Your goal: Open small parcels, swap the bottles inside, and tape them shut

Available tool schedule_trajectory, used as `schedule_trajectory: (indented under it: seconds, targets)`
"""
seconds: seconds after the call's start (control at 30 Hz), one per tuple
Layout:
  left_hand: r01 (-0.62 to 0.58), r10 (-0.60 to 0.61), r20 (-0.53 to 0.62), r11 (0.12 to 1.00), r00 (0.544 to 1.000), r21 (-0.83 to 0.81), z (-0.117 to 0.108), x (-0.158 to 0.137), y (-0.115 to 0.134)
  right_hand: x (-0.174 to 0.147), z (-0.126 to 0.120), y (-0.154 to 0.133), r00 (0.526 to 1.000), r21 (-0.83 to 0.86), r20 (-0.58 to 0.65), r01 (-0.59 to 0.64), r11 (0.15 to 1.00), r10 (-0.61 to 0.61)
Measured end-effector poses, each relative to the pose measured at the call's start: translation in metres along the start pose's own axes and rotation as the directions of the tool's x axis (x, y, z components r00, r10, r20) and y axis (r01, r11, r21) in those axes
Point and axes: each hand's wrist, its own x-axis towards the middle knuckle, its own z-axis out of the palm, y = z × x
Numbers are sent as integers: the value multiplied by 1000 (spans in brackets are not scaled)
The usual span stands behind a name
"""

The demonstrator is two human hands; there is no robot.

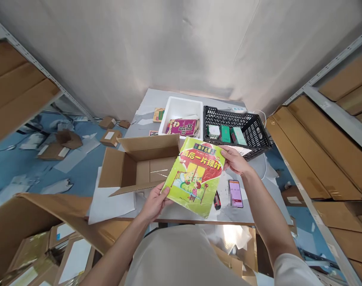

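While the L hand (155,202) pinches the lower L corner and the R hand (233,159) the upper R edge, the lime-green, glossy picture book (194,178) is above the front of the pale-topped table (278,198), tilted, cover up, near the open brown cardboard carton (112,169). Prog.: book in hand, not set down yet; carton unsealed, flaps up; purple printed item (183,126) in white rectangular bin (166,112), small green/white boxes (225,134) in black plastic crate (262,139). Total done vs. left: can't tell. Text: cover reads 亲子名著 up top, 最后一片绿叶 as main title; small print illegible. Purple item's chars upside-down, unclear. Dark-framed phone (235,194) shows timer-like digits, too blurry to read. No brand legible.
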Motion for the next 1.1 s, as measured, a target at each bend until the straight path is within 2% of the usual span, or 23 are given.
schedule_trajectory:
  seconds: [0.1,0.2,0.3,0.37,0.47,0.53,0.6,0.67,0.73,0.8,0.83,0.87,0.9,0.93,1.0,1.03,1.1]
  targets:
    - [-83,83,-3,996,997,-6,6,9,6,1,-12,-17,985,41,-128,121,992,-115]
    - [-122,122,-12,992,992,26,2,11,9,14,-35,-38,920,73,-269,315,946,-286]
    - [-107,118,-82,986,990,130,-10,4,1,53,-51,-50,835,118,-362,482,868,-414]
    - [-41,79,-158,972,984,230,-22,-6,-7,92,-47,-47,814,172,-395,521,836,-426]
    - [82,5,-229,927,974,366,-37,-26,-14,155,-21,-28,835,260,-433,476,840,-339]
    - [99,15,-252,896,968,432,-43,-41,-13,190,3,-10,859,282,-439,410,867,-264]
    - [88,26,-229,875,973,475,-48,-55,-10,213,24,9,901,239,-406,265,934,-152]
    - [104,-27,-162,866,986,489,-57,-65,-8,223,37,26,942,156,-335,86,984,-29]
    - [174,-112,-153,859,982,482,-74,-67,-11,217,39,42,958,90,-282,-22,996,46]
    - [262,-129,-285,828,950,496,-102,-61,-17,197,32,58,952,29,-307,16,999,-7]
    - [288,-69,-392,795,917,533,-119,-55,-20,182,27,67,941,-19,-331,65,998,-68]
    - [324,25,-500,732,866,599,-137,-48,-23,165,22,78,925,-86,-351,125,988,-147]
    - [375,108,-551,623,828,686,-155,-40,-25,147,17,90,914,-123,-353,164,979,-197]
    - [446,195,-591,486,782,751,-172,-31,-27,129,14,104,916,-146,-338,175,974,-216]
    - [585,321,-623,217,713,781,-203,-13,-31,93,11,134,923,-186,-340,121,975,-180]
    - [619,322,-626,135,711,773,-216,-5,-33,77,13,149,926,-202,-349,78,976,-146]
    - [617,287,-616,101,733,781,-238,9,-41,52,23,177,922,-209,-381,-8,978,-74]
